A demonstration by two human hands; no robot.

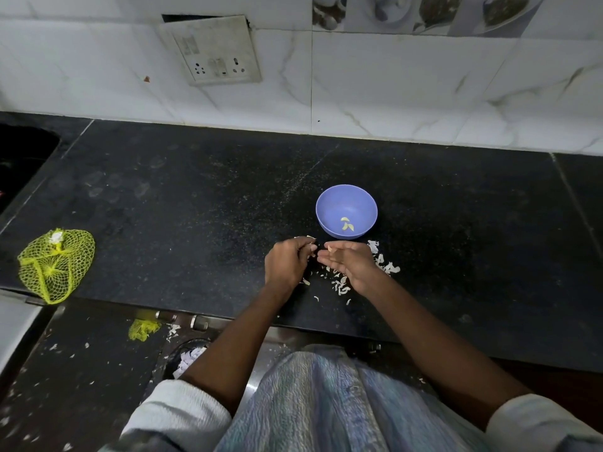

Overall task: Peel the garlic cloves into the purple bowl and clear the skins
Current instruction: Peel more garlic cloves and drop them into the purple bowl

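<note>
Matt plastic purple bowl (346,203); speckled polished stone counter (202,203).

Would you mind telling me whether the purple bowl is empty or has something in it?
Nearly empty: the purple bowl stands upright with only a few peeled cloves at its bottom.

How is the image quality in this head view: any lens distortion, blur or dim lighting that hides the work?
Head view: wide-angle bending curves the counter edge and wall tiles; light is dim and soft. The purple bowl reads sharp, the shirt at the bottom is smeared, and what the left hand and right hand hold is too small to make out.
</note>
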